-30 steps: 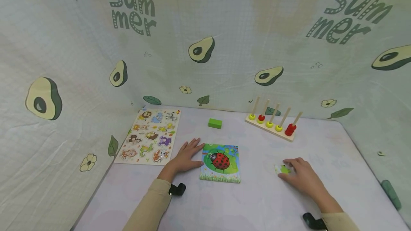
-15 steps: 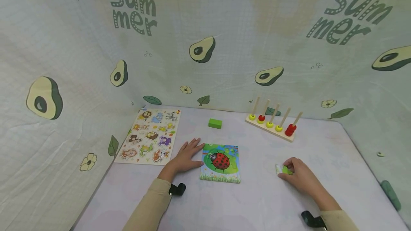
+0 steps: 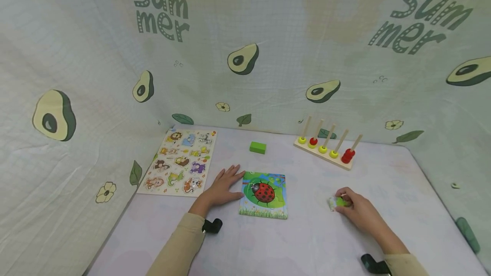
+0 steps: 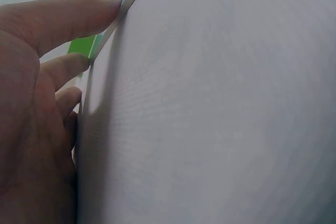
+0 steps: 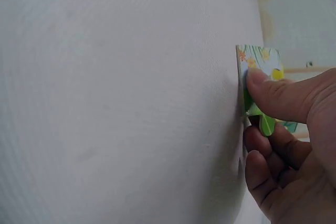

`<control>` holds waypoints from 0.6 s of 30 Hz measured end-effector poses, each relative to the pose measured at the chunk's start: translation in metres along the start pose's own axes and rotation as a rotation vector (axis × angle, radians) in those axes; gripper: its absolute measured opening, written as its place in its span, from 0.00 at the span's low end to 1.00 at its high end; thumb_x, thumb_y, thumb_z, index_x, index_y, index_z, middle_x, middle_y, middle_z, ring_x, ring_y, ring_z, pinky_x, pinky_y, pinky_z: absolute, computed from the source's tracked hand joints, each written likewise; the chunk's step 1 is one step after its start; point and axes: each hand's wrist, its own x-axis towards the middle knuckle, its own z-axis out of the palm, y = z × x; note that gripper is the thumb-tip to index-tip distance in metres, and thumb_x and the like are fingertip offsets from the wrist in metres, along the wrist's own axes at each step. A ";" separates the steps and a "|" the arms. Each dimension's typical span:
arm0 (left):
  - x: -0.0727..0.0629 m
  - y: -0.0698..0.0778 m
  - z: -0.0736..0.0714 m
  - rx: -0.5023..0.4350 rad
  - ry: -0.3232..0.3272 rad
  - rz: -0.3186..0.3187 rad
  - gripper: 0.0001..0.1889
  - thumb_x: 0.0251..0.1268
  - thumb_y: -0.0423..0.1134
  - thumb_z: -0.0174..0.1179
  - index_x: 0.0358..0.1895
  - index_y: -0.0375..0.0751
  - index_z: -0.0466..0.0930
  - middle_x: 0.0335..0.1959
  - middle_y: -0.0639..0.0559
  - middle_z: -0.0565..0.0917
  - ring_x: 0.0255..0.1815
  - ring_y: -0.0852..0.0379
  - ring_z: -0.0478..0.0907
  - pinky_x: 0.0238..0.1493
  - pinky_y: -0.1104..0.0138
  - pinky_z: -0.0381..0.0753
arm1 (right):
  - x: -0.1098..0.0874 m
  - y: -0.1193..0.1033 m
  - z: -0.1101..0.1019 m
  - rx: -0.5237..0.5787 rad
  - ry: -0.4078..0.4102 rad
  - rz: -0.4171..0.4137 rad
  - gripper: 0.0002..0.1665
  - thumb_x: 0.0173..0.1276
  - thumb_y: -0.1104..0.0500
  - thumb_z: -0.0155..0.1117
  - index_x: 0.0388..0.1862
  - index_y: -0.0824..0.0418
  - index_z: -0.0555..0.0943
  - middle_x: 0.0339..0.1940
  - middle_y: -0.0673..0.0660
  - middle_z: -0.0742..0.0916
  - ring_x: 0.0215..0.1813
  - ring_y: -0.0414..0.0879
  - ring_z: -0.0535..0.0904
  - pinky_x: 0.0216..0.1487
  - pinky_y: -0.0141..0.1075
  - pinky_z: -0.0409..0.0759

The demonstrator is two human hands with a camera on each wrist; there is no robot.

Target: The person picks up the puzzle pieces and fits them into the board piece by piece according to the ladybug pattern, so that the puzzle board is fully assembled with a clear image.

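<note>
My right hand pinches a small puzzle piece between thumb and fingers, low over the right side of the table. In the right wrist view the puzzle piece shows grass and flowers at one end and a green knob at the other; the thumb covers its middle. A square ladybug puzzle lies flat in the centre. My left hand rests beside it, fingers spread, with fingertip and thumb tip at its left edge. In the left wrist view the thumb is straight along that edge.
An animal puzzle board lies at the back left, just behind my left hand. A green block sits behind the ladybug puzzle. At the back right stands a wooden peg stand with yellow and red beads. A printed cloth encloses the table.
The fingers of my right hand have shifted on the puzzle piece, which has turned slightly while staying in about the same place. My left hand and the ladybug puzzle have stayed put.
</note>
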 end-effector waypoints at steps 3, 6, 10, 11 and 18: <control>0.000 0.001 -0.001 0.000 -0.004 -0.003 0.41 0.67 0.54 0.63 0.80 0.49 0.60 0.84 0.48 0.51 0.84 0.48 0.41 0.82 0.50 0.35 | -0.002 0.001 0.002 0.005 0.028 -0.023 0.17 0.68 0.64 0.70 0.53 0.59 0.77 0.43 0.59 0.86 0.35 0.46 0.74 0.34 0.38 0.74; -0.001 0.001 -0.001 0.000 -0.003 -0.003 0.40 0.67 0.54 0.63 0.80 0.49 0.60 0.84 0.48 0.51 0.84 0.48 0.41 0.82 0.50 0.35 | -0.002 0.000 0.003 0.009 0.056 -0.035 0.17 0.68 0.65 0.68 0.55 0.60 0.78 0.40 0.56 0.86 0.34 0.45 0.72 0.31 0.36 0.72; -0.001 0.001 -0.001 0.000 -0.004 -0.005 0.40 0.67 0.55 0.63 0.80 0.50 0.60 0.84 0.48 0.51 0.84 0.48 0.41 0.82 0.51 0.35 | -0.002 -0.002 0.003 0.009 0.078 -0.032 0.19 0.68 0.65 0.69 0.56 0.64 0.78 0.39 0.55 0.85 0.34 0.44 0.73 0.30 0.34 0.71; -0.001 0.001 -0.001 0.002 -0.005 -0.007 0.40 0.67 0.55 0.63 0.80 0.50 0.60 0.84 0.49 0.51 0.84 0.48 0.40 0.82 0.51 0.35 | -0.002 -0.003 0.003 0.007 0.082 -0.032 0.19 0.67 0.64 0.69 0.56 0.64 0.78 0.38 0.54 0.85 0.33 0.44 0.73 0.30 0.33 0.72; -0.001 0.001 0.000 0.002 -0.005 -0.011 0.40 0.67 0.55 0.63 0.80 0.50 0.60 0.84 0.49 0.51 0.84 0.49 0.41 0.82 0.51 0.35 | -0.001 -0.005 0.001 0.002 0.068 -0.073 0.18 0.69 0.63 0.69 0.57 0.58 0.80 0.33 0.49 0.82 0.32 0.43 0.72 0.28 0.32 0.71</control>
